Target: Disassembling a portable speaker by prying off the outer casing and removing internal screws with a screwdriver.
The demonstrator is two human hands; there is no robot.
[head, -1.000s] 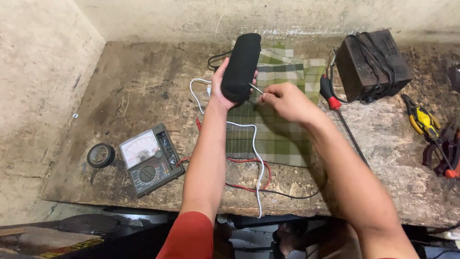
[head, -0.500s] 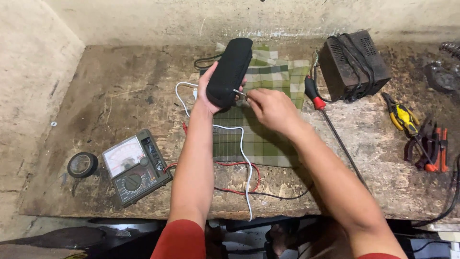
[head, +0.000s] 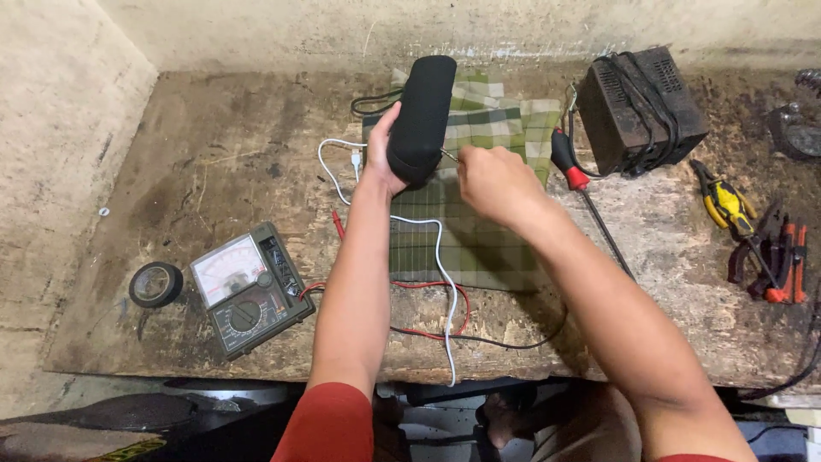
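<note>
Speaker (head: 421, 115) long axis runs near-to-far.
Left hand (head: 380, 162) wraps its near end; right hand (head: 494, 181), just right, pinches a thin probe (head: 448, 156) against it.

Left hand (head: 379, 162) grips lower end of black cylindrical speaker (head: 422, 118), held over green checked cloth (head: 479, 231) near far edge of counter (head: 214, 145). Right hand (head: 494, 181) pinches thin metal tool (head: 449, 156), tip at speaker's lower end. White cable (head: 440, 282) runs to near edge. Multimeter (head: 250, 288) and tape roll (head: 156, 284) at near-left corner. Red-handled screwdriver (head: 569, 167), black box (head: 641, 107), pliers (head: 727, 210) toward right edge.
</note>
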